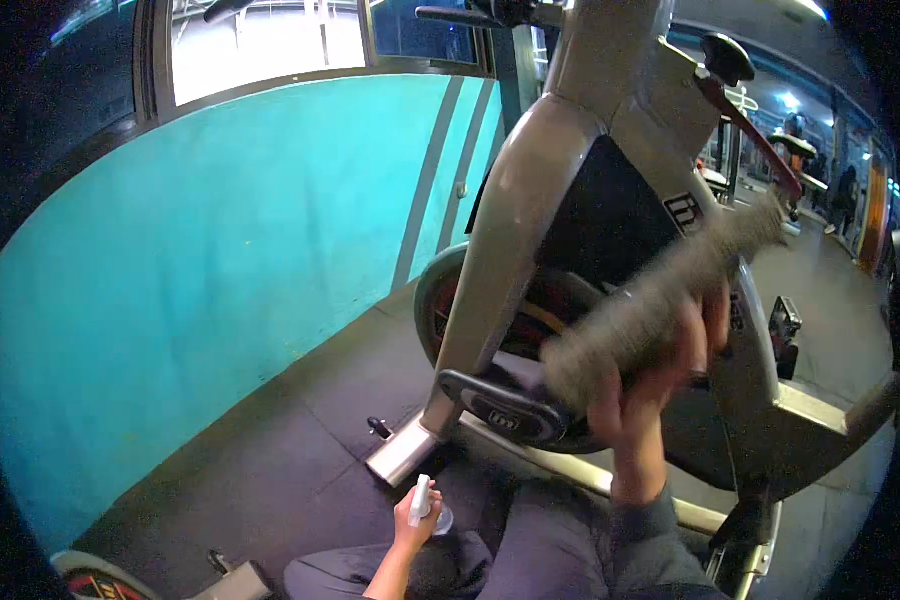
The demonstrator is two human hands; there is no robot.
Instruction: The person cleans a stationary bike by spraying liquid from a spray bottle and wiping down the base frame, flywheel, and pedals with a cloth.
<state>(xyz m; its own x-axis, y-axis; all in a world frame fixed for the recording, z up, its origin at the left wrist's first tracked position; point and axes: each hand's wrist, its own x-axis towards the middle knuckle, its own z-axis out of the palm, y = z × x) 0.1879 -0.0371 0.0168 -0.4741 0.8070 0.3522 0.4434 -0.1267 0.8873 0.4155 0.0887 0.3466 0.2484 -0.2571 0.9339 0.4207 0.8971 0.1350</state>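
Observation:
My right hand [660, 385] is raised in front of an exercise bike [520, 190], its fingers closed around a grey-brown cloth [670, 290]. Both the hand and the cloth are smeared by motion, and the cloth overlaps the bike's lower frame in this view. Lower down, close over my lap, my left hand [410, 520] grips a spray bottle [422, 500] by its white trigger head. Part of the bottle's pale body shows below the fingers. The bike's crank arm [505, 408] lies just left of the cloth's lower end.
A turquoise wall [230, 220] with grey stripes runs along the left, under a window [270, 50]. Dark floor mats [320, 440] lie beside the bike. Part of another bike [100, 578] shows at bottom left. More gym equipment [795, 150] and a person [846, 195] are far right.

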